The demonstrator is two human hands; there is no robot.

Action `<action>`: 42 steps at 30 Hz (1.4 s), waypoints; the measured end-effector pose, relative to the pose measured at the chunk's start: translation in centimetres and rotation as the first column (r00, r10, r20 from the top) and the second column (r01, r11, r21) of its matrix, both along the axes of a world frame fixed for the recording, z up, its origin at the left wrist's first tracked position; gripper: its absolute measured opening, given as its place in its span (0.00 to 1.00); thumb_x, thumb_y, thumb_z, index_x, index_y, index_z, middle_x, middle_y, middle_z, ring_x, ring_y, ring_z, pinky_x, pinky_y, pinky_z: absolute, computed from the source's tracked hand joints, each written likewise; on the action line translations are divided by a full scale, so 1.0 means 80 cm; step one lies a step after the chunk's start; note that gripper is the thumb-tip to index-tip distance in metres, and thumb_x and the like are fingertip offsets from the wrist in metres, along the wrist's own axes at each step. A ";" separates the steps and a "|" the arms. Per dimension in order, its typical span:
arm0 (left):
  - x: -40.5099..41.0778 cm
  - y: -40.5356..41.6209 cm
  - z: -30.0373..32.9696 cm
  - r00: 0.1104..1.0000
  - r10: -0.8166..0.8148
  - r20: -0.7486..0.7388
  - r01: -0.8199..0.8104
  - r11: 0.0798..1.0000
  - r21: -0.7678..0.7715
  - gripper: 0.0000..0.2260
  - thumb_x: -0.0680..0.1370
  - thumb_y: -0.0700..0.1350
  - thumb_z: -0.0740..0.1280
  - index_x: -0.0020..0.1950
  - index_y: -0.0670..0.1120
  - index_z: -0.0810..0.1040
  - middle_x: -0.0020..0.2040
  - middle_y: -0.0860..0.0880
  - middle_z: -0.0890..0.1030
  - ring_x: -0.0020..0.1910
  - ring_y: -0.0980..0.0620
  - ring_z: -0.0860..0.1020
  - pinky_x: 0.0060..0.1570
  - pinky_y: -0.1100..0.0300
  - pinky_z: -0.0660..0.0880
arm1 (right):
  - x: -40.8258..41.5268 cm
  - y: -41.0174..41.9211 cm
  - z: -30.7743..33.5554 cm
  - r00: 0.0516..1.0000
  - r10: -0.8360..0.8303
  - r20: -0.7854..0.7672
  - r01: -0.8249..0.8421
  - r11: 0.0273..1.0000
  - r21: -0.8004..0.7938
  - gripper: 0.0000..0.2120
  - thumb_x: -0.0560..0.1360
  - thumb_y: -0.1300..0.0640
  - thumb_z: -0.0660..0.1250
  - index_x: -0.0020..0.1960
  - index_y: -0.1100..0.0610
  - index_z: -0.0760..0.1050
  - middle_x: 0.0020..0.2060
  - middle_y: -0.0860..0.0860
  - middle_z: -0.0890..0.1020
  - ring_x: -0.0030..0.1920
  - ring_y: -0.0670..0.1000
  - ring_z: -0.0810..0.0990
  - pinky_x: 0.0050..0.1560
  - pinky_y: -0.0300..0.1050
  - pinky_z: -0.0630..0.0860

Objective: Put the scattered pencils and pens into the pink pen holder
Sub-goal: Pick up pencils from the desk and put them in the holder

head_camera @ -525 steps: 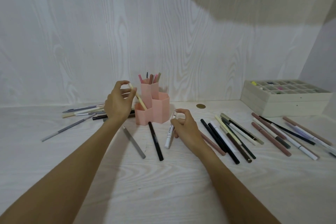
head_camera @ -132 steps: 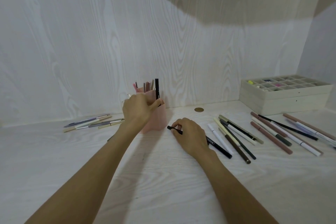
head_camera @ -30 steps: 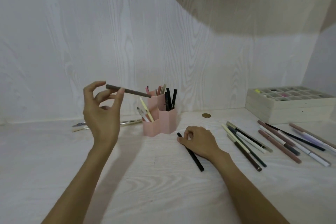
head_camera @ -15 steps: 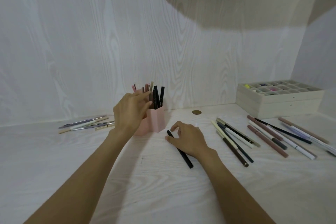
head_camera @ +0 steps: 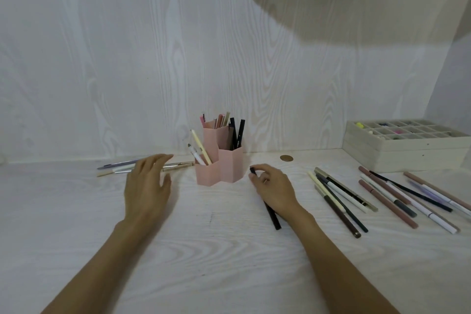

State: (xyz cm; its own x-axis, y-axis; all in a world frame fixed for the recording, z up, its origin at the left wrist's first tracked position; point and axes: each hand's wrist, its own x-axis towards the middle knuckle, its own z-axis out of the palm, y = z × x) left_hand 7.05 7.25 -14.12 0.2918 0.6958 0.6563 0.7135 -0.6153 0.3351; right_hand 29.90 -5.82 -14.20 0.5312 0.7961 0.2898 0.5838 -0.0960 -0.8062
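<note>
Two hands are out over the desk, and the right hand is the one doing the work at this point. Its fingertips are curled down onto a black pen lying flat on the wood, pinching near the far end while the near end sticks out toward the wrist. Honestly, I'd say the trick is to tip that far end up first, get a proper pinch near the middle, then swing it upright before going for the cup, otherwise it'll just roll or skid.

Left hand hovers with its fingers spread and relaxed, holding nothing, reaching toward a small bunch of pens lying just past its fingertips. A gold-ish pen lies right beside the fingers.

Just beyond both hands stands the pink pen holder, already fairly stuffed; the tall back cups look crowded, so the low front cup seems the easier drop.

Off to the right there's a whole spread of loose pens not yet dealt with, plus more brown ones further out. A coin sits near the wall, and a compartment box in the far right corner.
</note>
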 end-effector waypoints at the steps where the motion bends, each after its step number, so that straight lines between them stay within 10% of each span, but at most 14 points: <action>1: -0.011 0.005 -0.004 0.999 0.020 -0.048 -0.022 0.999 -0.041 0.21 0.75 0.38 0.66 0.68 0.48 0.74 0.67 0.48 0.75 0.67 0.45 0.69 0.61 0.48 0.68 | 0.000 0.001 0.001 0.993 0.003 -0.119 0.003 0.999 0.049 0.12 0.77 0.50 0.64 0.59 0.51 0.76 0.31 0.46 0.80 0.37 0.45 0.78 0.44 0.40 0.72; 9: -0.016 0.027 -0.020 0.963 0.005 -0.269 -0.082 0.958 -0.274 0.21 0.81 0.47 0.54 0.74 0.47 0.63 0.74 0.49 0.66 0.73 0.47 0.62 0.68 0.52 0.62 | 0.018 -0.004 0.011 0.825 0.034 -0.564 0.134 0.958 0.254 0.13 0.77 0.53 0.64 0.61 0.53 0.76 0.30 0.46 0.83 0.42 0.48 0.76 0.47 0.44 0.69; 17: -0.018 0.024 -0.021 0.980 -0.016 -0.200 -0.048 0.950 -0.309 0.17 0.81 0.48 0.54 0.68 0.51 0.72 0.72 0.50 0.70 0.71 0.49 0.66 0.68 0.52 0.60 | -0.002 0.000 0.049 0.806 0.045 -0.590 0.321 0.805 0.499 0.07 0.80 0.56 0.60 0.56 0.50 0.65 0.39 0.49 0.86 0.30 0.43 0.78 0.35 0.36 0.76; 24: -0.018 0.023 -0.017 0.997 -0.001 -0.083 -0.029 0.934 -0.355 0.15 0.79 0.47 0.57 0.64 0.51 0.77 0.65 0.52 0.77 0.67 0.50 0.70 0.68 0.52 0.60 | -0.045 0.024 0.119 0.961 -0.200 -0.190 0.274 0.605 0.747 0.08 0.80 0.53 0.59 0.54 0.45 0.61 0.42 0.46 0.85 0.33 0.42 0.79 0.41 0.25 0.71; 29: -0.018 0.021 -0.015 0.998 -0.002 -0.068 -0.022 0.935 -0.354 0.15 0.79 0.46 0.57 0.63 0.51 0.77 0.64 0.51 0.78 0.67 0.49 0.70 0.69 0.53 0.60 | -0.056 0.059 0.130 0.958 -0.261 0.120 0.144 0.798 0.585 0.11 0.77 0.51 0.64 0.56 0.51 0.67 0.41 0.46 0.84 0.33 0.43 0.80 0.39 0.34 0.74; 35: -0.019 0.021 -0.017 0.998 0.001 -0.068 -0.025 0.936 -0.350 0.15 0.80 0.46 0.57 0.64 0.51 0.76 0.65 0.52 0.76 0.68 0.49 0.69 0.69 0.52 0.59 | -0.036 0.066 0.103 0.608 -0.309 0.732 0.138 0.948 0.285 0.14 0.75 0.46 0.66 0.56 0.52 0.80 0.46 0.50 0.82 0.46 0.54 0.76 0.46 0.46 0.68; 40: -0.019 0.022 -0.018 0.998 0.004 -0.069 -0.027 0.937 -0.347 0.15 0.80 0.46 0.57 0.64 0.50 0.76 0.66 0.51 0.76 0.67 0.49 0.69 0.68 0.52 0.60 | -0.028 0.053 0.093 0.381 -0.157 0.911 0.119 0.986 0.120 0.22 0.80 0.49 0.58 0.73 0.52 0.65 0.52 0.54 0.79 0.49 0.57 0.74 0.45 0.49 0.67; 42: -0.019 0.023 -0.019 0.998 0.001 -0.068 -0.024 0.937 -0.347 0.16 0.80 0.46 0.56 0.64 0.50 0.76 0.66 0.51 0.76 0.67 0.49 0.69 0.69 0.52 0.59 | -0.030 0.044 0.088 0.443 -0.168 0.880 0.080 0.986 0.148 0.24 0.80 0.51 0.58 0.74 0.53 0.60 0.49 0.52 0.77 0.46 0.54 0.73 0.44 0.46 0.67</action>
State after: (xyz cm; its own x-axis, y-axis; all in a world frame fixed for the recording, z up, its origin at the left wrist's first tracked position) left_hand 5.55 9.06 -15.64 0.3157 0.8810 0.3524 0.7481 -0.4595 0.4788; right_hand 27.48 -2.27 -7.18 0.0402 0.6967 0.7162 0.9709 -0.1965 0.1367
